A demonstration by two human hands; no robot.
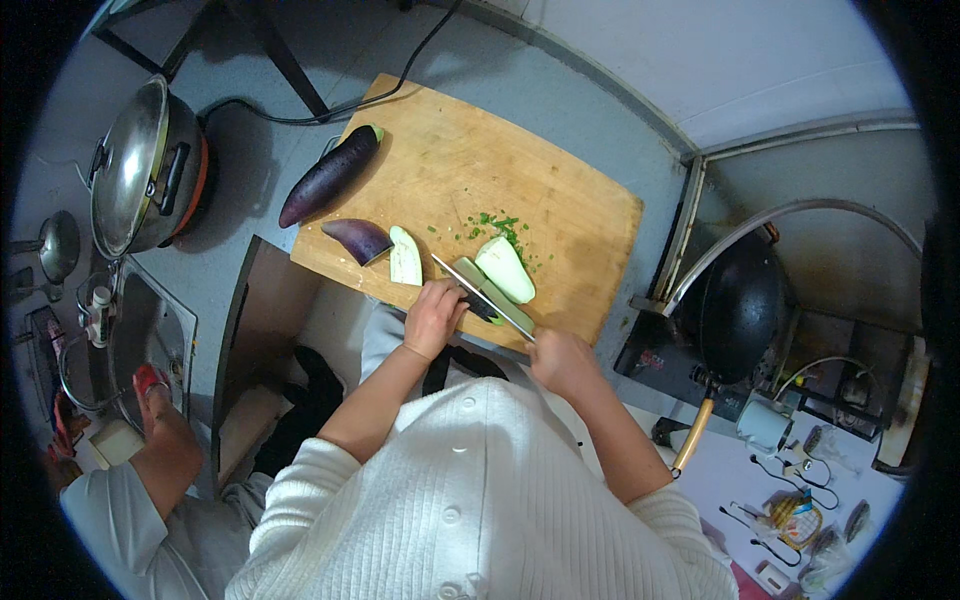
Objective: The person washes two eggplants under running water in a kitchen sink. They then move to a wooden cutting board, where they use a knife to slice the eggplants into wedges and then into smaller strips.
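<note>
My right hand (562,361) grips the handle of a kitchen knife (480,291), its blade pointing away and to the left. The blade is at a dark purple eggplant piece (480,306), which my left hand (435,319) steadies with bent fingers near the board's front edge. Just beyond the blade lies a pale, cut eggplant piece (505,270), flesh up. To the left are a pale-faced eggplant slice (406,256) and a purple eggplant chunk (360,240). A whole eggplant (330,177) rests across the left edge of the wooden cutting board (480,150). Chopped green bits (504,223) are scattered mid-board.
A lidded metal pot (139,169) stands at left, its black cable (262,118) crossing the board's far corner. Another person's arm (169,450) reaches toward the sink (154,322). At right, a black wok (731,307) sits by the stove, its wooden handle (694,435) jutting towards me.
</note>
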